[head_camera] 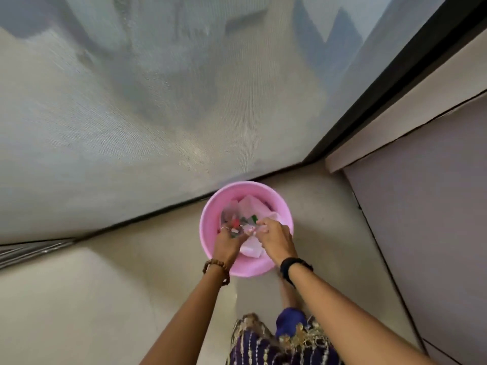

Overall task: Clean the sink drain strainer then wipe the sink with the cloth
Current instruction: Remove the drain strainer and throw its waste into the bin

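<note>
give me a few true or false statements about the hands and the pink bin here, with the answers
1. The pink bin stands on the floor beside a mesh screen. True.
2. Both hands are over the bin. True: the left hand and right hand meet above it.
3. The bin is empty. False: it holds white bags and mixed scraps.
4. The left wrist wears a black band. False: it wears a bead bracelet; the black band is on the right.
</note>
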### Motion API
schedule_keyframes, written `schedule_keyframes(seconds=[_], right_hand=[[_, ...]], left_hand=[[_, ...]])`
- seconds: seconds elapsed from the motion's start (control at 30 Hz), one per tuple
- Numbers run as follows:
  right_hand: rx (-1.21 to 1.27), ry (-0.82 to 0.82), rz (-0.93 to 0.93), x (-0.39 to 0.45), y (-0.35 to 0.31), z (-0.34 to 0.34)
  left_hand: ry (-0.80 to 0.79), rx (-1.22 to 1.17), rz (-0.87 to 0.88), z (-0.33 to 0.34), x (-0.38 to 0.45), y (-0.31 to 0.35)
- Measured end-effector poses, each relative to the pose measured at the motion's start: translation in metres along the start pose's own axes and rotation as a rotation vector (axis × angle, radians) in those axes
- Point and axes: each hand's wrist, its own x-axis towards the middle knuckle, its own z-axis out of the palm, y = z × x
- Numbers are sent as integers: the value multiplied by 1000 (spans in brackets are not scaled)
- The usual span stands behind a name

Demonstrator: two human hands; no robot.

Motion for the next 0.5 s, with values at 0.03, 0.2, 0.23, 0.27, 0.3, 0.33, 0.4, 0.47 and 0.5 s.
schedule_keyframes(seconds=[0.03,0.2,0.23,0.27,0.3,0.33,0.4,0.47,0.5], right_hand=[[30,-1,18,-2,-2,-2],[483,18,133,-68,-59,-58],[580,27,141,-91,-77,-79],[663,41,136,-118,-97,-103],[736,45,111,-146,-117,-128],[794,38,80,-172,-134,-150],[906,48,6,-237,-171,-208],[985,81,-108,-303,-198,-264],[1013,100,-163,-330,-208,-287]], left_hand=[[22,11,13,2,-5,2],[55,-269,-28,-1,-85,69],[20,-348,-35,-3,-111,95],[-33,-416,-34,-4,-142,124],[-100,-472,-31,-5,-175,154],[-169,-526,-29,-6,-205,180],[-325,-573,45,-9,-280,239],[-486,-562,175,-5,-352,291],[-550,-556,229,-2,-382,309]])
